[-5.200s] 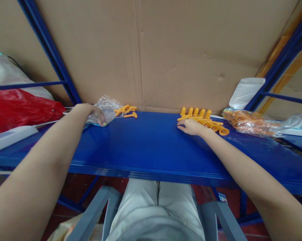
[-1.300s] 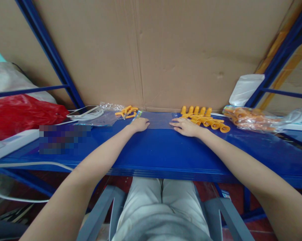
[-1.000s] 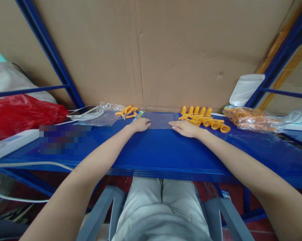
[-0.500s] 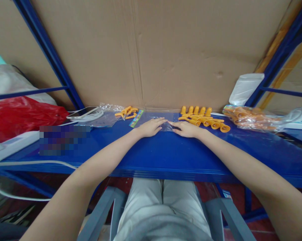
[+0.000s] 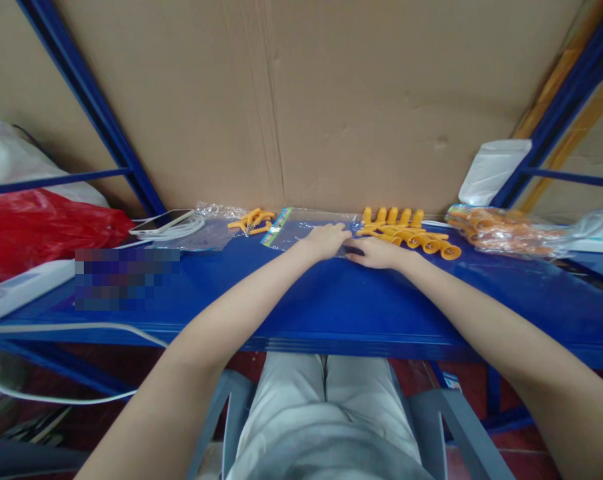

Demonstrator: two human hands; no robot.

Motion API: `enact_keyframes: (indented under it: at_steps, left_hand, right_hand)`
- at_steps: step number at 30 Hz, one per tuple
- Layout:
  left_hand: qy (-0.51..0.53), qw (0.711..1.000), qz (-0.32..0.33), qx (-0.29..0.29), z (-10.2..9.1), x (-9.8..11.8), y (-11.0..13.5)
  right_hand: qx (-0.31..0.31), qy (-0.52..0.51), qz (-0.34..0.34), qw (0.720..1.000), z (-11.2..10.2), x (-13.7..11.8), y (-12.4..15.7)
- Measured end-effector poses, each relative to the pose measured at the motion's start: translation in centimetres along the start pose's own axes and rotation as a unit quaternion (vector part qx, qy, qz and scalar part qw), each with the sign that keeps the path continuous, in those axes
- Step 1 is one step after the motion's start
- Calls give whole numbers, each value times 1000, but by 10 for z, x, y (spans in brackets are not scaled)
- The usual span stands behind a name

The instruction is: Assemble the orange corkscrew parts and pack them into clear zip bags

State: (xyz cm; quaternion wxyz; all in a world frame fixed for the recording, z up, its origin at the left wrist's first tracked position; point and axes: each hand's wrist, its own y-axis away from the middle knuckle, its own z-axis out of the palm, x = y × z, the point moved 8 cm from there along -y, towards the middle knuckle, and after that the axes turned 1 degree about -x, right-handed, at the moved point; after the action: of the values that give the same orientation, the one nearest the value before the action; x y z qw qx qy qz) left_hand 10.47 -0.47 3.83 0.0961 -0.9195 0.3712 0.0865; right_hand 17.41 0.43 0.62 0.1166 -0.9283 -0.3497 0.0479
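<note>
A clear plastic bag (image 5: 301, 231) with a colourful printed header strip lies on the blue tabletop, its header to the left. My left hand (image 5: 328, 241) is bent over the bag's right part, fingers closed on the film and thumb hidden. Beside it, my right hand (image 5: 375, 253) rests at the bag's right end, its thumb apart from the fingers. The fingertips of both hands meet there. Just beyond my right hand lie several orange plastic cone-shaped pieces (image 5: 431, 246), with a row of orange cup-like pieces (image 5: 392, 215) standing behind.
Small orange branched pieces (image 5: 254, 221) lie left of the bag near another clear bag (image 5: 206, 233). A white cable (image 5: 181, 225) and a red bag (image 5: 51, 223) are farther left. At right sits a filled bag of orange parts (image 5: 501, 231). Cardboard (image 5: 356, 100) backs the table.
My left hand has moved right and slightly up, over the bag's right part, uncovering more film. The bag's header has tilted and shifted slightly. My right hand stays nearly in place.
</note>
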Motion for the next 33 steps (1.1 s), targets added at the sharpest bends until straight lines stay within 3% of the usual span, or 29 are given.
enact_keyframes:
  at_steps: [4,6,10,14,17,20,24,29,31,33]
  left_hand:
    - [-6,999,-44,-12,1,0,0]
    - [-16,999,-51,-3,5,-1,1]
    - [-32,998,-47,26,14,-6,2]
    - [-17,997,-51,47,17,-9,3]
    - [9,997,-55,59,16,-10,3]
    - [37,995,-60,66,17,-11,2]
    - [71,992,-66,76,19,-15,1]
    - [89,990,-72,78,21,-18,0]
    - [91,990,-72,80,21,-17,0]
    - [94,989,-75,84,20,-17,0]
  right_hand:
    - [-39,31,24,998,-10,1,0]
    - [-40,69,79,994,-20,10,3]
    - [17,144,221,964,-46,42,17]
    - [-2,85,298,951,-34,80,30]
    - [-40,11,292,955,-14,99,30]
    - [-19,-6,244,970,-13,102,25]
    - [50,53,240,968,-39,94,26]
    - [235,76,248,937,-85,67,35]
    - [264,66,232,934,-91,58,34]
    - [249,44,188,949,-87,50,28]
